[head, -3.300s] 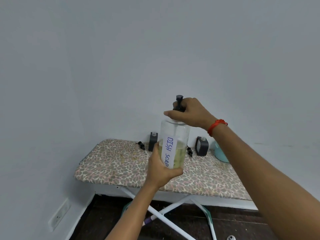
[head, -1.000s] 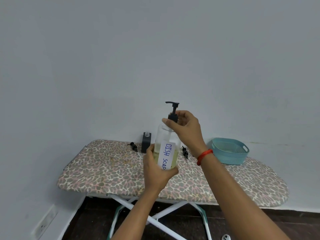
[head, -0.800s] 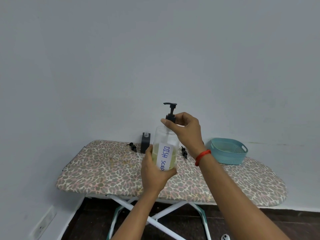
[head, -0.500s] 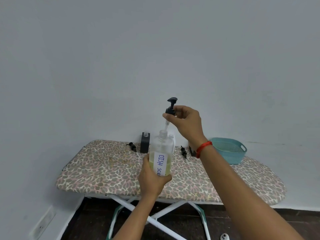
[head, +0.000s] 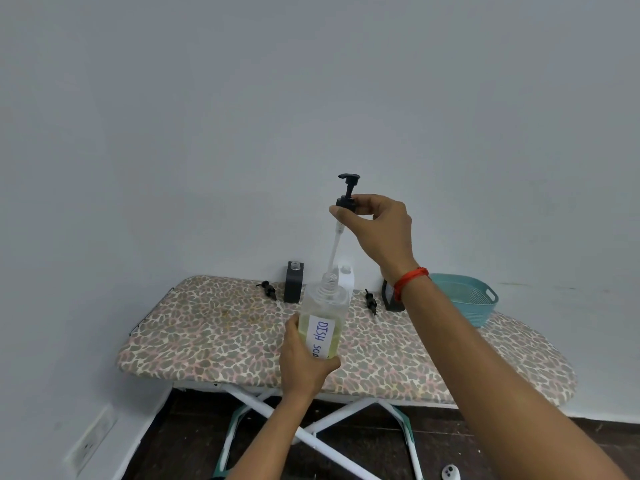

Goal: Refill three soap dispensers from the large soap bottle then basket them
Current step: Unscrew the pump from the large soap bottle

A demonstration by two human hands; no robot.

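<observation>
The left hand (head: 304,362) is wrapped closed around the lower body of the soap bottle (head: 323,320), held upright in the air in front of the board (head: 214,327). The right hand (head: 375,226) pinches the collar of the pump (head: 347,195) between thumb and fingertips; the remaining fingers are loosely curled. The pump is lifted clear of the neck, but the lower end of its tube (head: 335,247) is at or just inside the opening. Three dispensers stand at the rear of the board with caps off: a black one (head: 293,283), a white one (head: 346,278) partly hidden behind the bottle, and another black one (head: 390,299) partly hidden by the wrist. Two loose pumps (head: 268,289) (head: 370,301) lie beside them; a third is not visible. The basket (head: 467,299) sits at the right end. Hazards, as judged: residual soap on the tube may drip onto the board cover when the tube swings aside; a tilted bottle with an open neck may spill; soap on fingers may weaken the grip during pouring; narrow dispenser necks invite overflow.
</observation>
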